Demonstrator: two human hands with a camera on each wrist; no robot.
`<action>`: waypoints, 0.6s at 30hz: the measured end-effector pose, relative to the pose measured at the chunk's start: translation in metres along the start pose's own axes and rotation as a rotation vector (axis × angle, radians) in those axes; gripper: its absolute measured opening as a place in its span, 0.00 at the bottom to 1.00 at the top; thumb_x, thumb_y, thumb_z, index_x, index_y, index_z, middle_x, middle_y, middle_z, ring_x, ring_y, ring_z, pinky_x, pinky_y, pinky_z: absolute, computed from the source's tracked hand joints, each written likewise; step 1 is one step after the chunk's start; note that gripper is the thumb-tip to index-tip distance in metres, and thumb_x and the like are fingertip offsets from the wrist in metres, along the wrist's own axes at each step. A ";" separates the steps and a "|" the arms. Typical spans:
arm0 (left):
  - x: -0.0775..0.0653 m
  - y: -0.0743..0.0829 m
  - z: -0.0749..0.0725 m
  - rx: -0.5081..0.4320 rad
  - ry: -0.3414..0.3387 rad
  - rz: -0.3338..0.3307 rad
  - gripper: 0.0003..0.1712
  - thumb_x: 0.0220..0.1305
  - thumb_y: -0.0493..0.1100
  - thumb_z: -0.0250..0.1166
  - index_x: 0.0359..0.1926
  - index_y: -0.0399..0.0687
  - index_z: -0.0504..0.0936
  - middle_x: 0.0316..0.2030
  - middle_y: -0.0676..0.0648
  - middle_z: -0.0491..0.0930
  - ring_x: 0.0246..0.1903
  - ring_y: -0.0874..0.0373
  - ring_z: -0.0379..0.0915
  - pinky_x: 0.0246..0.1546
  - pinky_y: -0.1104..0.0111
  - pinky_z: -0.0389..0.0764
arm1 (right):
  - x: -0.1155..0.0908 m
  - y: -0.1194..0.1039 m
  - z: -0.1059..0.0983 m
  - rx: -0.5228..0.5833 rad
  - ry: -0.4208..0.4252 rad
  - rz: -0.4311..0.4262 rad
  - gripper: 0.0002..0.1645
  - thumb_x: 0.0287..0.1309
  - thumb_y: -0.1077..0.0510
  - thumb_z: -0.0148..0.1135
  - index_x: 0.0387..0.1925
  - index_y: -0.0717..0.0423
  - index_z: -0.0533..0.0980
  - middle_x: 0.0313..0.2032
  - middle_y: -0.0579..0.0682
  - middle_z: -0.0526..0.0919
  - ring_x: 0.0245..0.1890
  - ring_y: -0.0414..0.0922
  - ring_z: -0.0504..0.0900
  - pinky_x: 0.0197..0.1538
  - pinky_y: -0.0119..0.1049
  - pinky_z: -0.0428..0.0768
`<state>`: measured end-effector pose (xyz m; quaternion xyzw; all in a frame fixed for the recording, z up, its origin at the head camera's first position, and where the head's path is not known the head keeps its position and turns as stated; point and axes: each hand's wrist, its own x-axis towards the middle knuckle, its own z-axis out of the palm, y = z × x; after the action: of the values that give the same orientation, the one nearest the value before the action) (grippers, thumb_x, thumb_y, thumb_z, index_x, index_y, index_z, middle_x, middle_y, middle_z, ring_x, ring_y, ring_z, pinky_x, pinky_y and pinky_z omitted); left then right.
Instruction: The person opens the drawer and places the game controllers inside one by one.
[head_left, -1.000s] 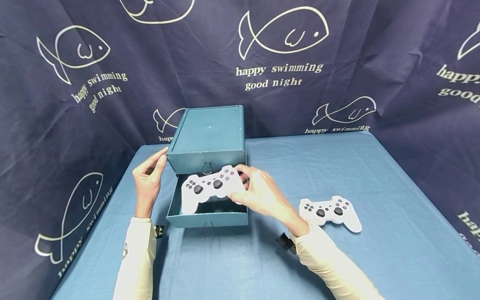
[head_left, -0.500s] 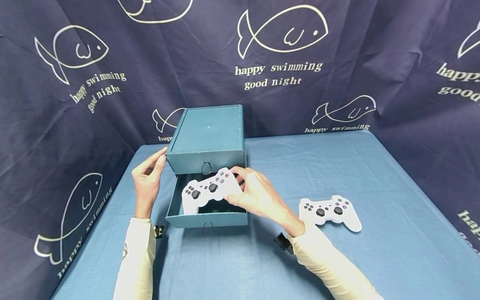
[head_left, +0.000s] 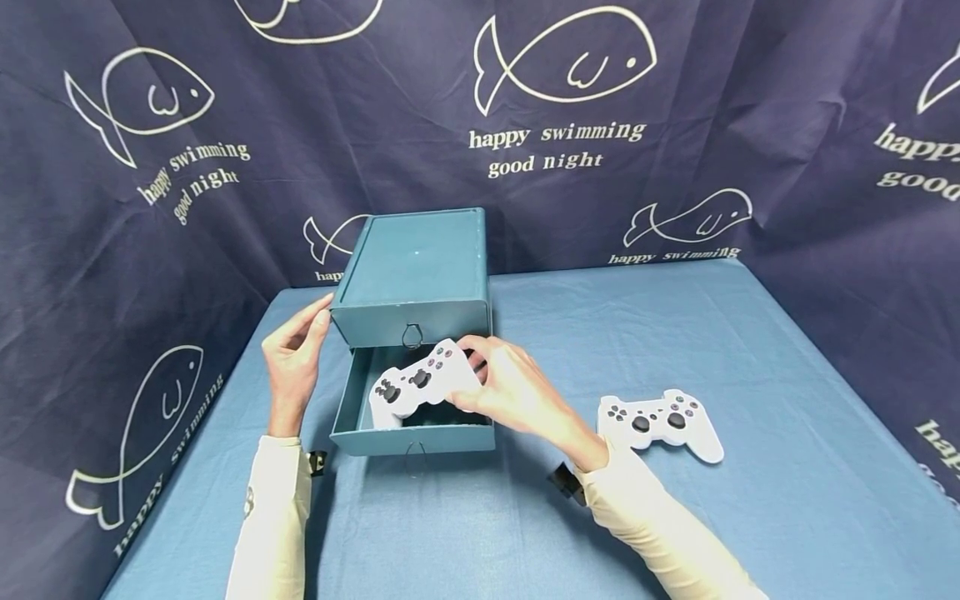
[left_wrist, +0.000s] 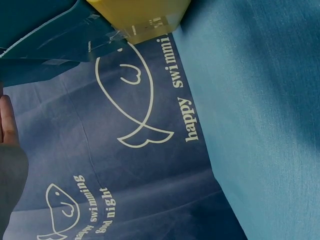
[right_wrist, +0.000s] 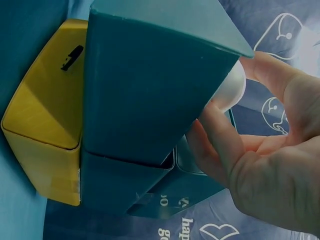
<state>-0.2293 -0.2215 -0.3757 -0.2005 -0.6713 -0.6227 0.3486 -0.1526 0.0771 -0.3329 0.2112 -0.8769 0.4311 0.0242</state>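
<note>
Bare hands are both at the teal chest (head_left: 412, 258): the right hand (head_left: 517, 387) pinches a white controller (head_left: 408, 389) by its right end, while the left hand (head_left: 292, 360) touches the chest's left front corner with forefinger and thumb reaching out, close together at the tips. The held controller is tilted, right end higher, over the pulled-out lower drawer (head_left: 412, 441), its left grip dipping inside just behind the front wall; whether it touches the drawer floor I cannot tell. Above, the upper drawer (head_left: 457, 317) is closed, with a ring pull (head_left: 413, 336) on its front. From the right wrist, a yellow box-like part (right_wrist: 45, 100) shows under the teal drawers. A second white controller (head_left: 660, 425) lies face up on the blue-covered bench (head_left: 555, 533), near the right forearm and well apart from the chest. Navy cloth (head_left: 420, 108) printed with white fish outlines hangs behind.
</note>
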 end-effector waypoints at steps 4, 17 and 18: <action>0.000 -0.001 -0.001 -0.001 0.000 0.004 0.14 0.70 0.27 0.64 0.54 0.29 0.85 0.44 0.52 0.89 0.31 0.68 0.77 0.35 0.76 0.71 | 0.002 -0.001 -0.001 -0.012 -0.022 0.023 0.27 0.47 0.56 0.77 0.52 0.52 0.82 0.36 0.45 0.82 0.38 0.41 0.81 0.40 0.40 0.79; 0.001 0.000 0.000 -0.019 -0.005 0.012 0.14 0.69 0.27 0.65 0.54 0.29 0.85 0.45 0.51 0.89 0.32 0.67 0.77 0.35 0.76 0.71 | 0.005 -0.003 -0.002 -0.035 -0.055 0.050 0.29 0.47 0.55 0.77 0.53 0.55 0.81 0.33 0.44 0.83 0.35 0.40 0.80 0.41 0.39 0.79; 0.001 0.001 0.000 -0.027 -0.005 0.010 0.14 0.69 0.27 0.65 0.54 0.29 0.85 0.44 0.50 0.89 0.32 0.66 0.78 0.35 0.76 0.71 | 0.005 -0.003 -0.001 -0.034 -0.055 0.052 0.29 0.47 0.54 0.78 0.53 0.55 0.81 0.33 0.43 0.83 0.36 0.40 0.80 0.42 0.39 0.79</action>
<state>-0.2292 -0.2219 -0.3750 -0.2102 -0.6626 -0.6294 0.3475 -0.1559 0.0745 -0.3288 0.1999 -0.8895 0.4107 -0.0077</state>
